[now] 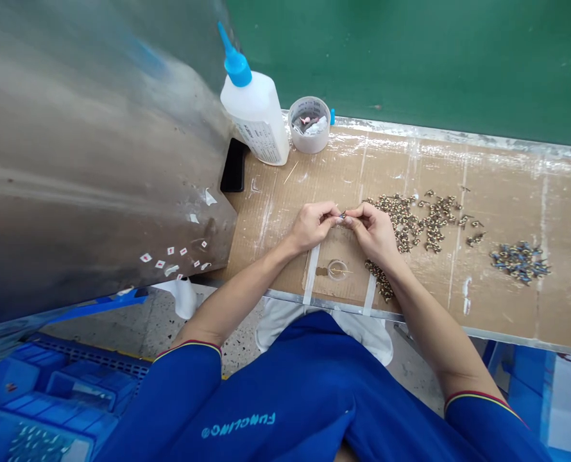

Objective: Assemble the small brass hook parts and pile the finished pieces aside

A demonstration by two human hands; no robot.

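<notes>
Over the cardboard-covered table, my left hand and my right hand meet fingertip to fingertip. Both pinch one small dark metal part with a hint of blue; its exact kind is too small to make out. Just right of my right hand spreads a pile of small brass-and-dark metal parts. More of them lie under my right wrist. Farther right sits a separate heap of similar parts with blue on them. Below my hands stands a small clear round dish with a thin stick across it.
A white bottle with a blue nozzle stands at the back left, beside a tape-roll core holding scraps. A black phone lies near the metal panel on the left. Blue bins sit low at left.
</notes>
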